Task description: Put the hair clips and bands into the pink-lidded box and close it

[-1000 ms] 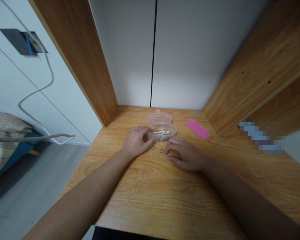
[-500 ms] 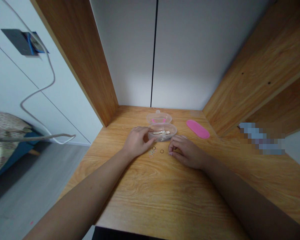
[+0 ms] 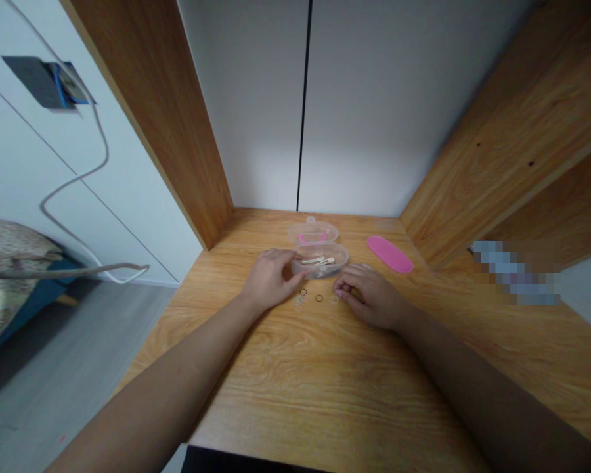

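Observation:
A clear oval plastic case (image 3: 343,257) stands on the table with its hinged lid (image 3: 328,226) open toward the wall. Pale slim pieces like hair clips (image 3: 320,261) lie inside it. My left hand (image 3: 270,276) grips the case's left end, thumb at the front and fingers behind. Right of the case's front, my right hand (image 3: 367,295) is closed in a pinch low over the table. By its fingertips lies a faint pale band (image 3: 335,299); whether the fingers hold anything is hidden. Between my hands are a dark elastic band (image 3: 319,298) and several small light bands (image 3: 298,306).
A flat pink oval piece (image 3: 390,255) lies right of the case. Behind the wooden table (image 3: 295,387) rises a pale wall panel (image 3: 256,131), with wooden boards on both sides. A white cable (image 3: 101,131) hangs at the left. A blurred-out patch (image 3: 517,272) is at the right.
My right hand has shifted slightly and its fingertips have changed position. A faint pale band now shows on the table beside them. My left hand and the case have stayed put.

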A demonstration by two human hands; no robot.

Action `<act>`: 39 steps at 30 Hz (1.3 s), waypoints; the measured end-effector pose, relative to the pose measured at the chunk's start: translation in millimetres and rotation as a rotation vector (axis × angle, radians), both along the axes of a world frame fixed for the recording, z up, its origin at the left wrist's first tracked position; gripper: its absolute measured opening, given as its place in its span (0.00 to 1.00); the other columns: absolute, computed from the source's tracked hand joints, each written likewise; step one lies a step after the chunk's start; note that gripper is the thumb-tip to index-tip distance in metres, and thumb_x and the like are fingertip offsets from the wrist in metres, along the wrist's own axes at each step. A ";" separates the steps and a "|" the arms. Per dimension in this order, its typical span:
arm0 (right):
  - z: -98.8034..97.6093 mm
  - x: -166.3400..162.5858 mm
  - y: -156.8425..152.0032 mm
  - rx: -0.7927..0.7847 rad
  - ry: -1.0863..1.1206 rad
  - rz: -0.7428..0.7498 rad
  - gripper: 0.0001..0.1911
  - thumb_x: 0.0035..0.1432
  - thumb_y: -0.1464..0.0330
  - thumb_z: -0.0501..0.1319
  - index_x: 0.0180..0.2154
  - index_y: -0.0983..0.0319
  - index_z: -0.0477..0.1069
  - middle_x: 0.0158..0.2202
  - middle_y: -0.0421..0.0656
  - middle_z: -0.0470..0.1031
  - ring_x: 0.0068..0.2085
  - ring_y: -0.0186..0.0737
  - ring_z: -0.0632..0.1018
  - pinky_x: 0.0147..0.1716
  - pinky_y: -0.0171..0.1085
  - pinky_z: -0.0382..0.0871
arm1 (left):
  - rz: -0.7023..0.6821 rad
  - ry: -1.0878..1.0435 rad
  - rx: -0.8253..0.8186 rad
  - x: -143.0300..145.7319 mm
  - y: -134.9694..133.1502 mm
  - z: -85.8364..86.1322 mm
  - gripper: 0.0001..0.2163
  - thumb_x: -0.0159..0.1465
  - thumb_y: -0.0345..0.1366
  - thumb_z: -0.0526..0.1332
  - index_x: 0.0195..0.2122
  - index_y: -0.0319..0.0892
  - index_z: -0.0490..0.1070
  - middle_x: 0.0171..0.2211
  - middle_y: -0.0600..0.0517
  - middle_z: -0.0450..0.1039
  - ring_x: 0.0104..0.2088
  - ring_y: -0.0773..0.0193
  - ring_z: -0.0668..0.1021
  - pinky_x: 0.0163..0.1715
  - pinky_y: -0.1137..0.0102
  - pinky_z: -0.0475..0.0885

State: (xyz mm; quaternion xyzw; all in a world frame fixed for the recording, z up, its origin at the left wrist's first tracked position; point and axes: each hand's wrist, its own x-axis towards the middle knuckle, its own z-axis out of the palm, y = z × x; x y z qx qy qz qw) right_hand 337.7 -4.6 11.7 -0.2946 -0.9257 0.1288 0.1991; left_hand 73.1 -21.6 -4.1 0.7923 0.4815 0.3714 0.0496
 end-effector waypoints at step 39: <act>-13.1 -4.9 6.7 0.289 0.416 -0.254 0.04 0.64 0.70 0.60 0.41 0.59 0.72 0.58 0.52 0.65 0.65 0.54 0.67 0.63 0.57 0.64 | -0.066 -0.055 -0.074 0.5 -0.9 -0.7 0.30 0.63 0.44 0.65 0.64 0.42 0.61 0.54 0.41 0.75 0.53 0.49 0.78 0.54 0.54 0.73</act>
